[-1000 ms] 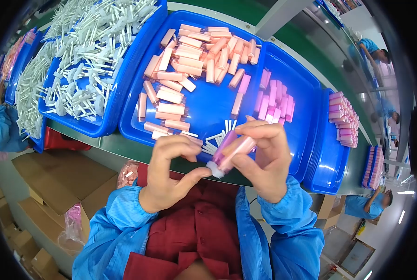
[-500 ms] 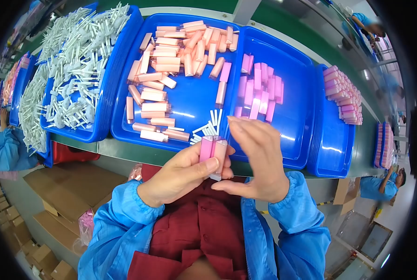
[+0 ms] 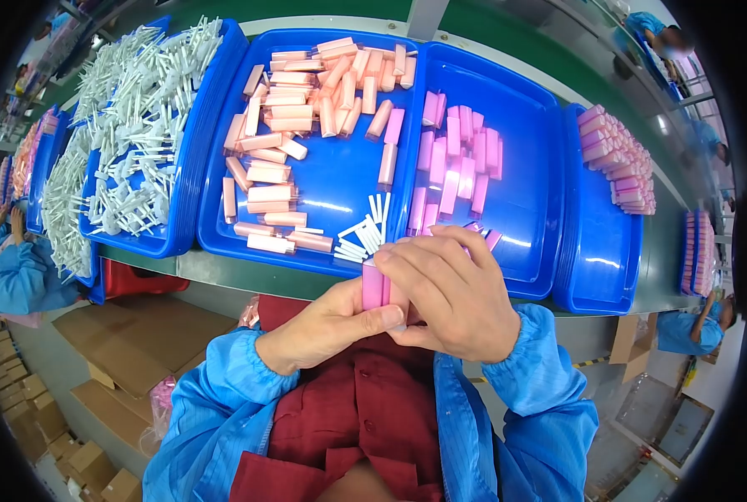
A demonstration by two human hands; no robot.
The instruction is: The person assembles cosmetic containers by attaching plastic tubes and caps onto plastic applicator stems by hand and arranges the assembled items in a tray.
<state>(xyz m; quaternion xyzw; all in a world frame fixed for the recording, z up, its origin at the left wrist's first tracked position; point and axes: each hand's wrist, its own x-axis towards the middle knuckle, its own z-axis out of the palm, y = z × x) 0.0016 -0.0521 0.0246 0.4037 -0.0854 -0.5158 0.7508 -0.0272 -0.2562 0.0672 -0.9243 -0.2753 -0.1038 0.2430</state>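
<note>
My left hand (image 3: 327,325) grips a pink rectangular tube (image 3: 373,289) upright in front of my chest, thumb across its lower end. My right hand (image 3: 449,293) is closed over the upper right side, its fingers covering most of a peach tube beside the pink one. Just beyond my hands, several short white sticks (image 3: 363,237) lie in the near corner of a blue tray (image 3: 332,176). That tray also holds many peach tubes (image 3: 271,193). In the blue tray (image 3: 520,222) to its right lie pink tubes (image 3: 449,192), a few of them close to my right hand.
On the left, a stacked blue tray (image 3: 191,167) is heaped with white stick-like parts (image 3: 139,134). Far right, another blue tray (image 3: 595,259) holds rows of pink pieces (image 3: 612,159). Cardboard (image 3: 139,335) lies below the table's left side. Other people work at both sides.
My right hand has come in from the right and closed over the held tubes, hiding the peach one. More pink tubes now lie at the near left of the right tray.
</note>
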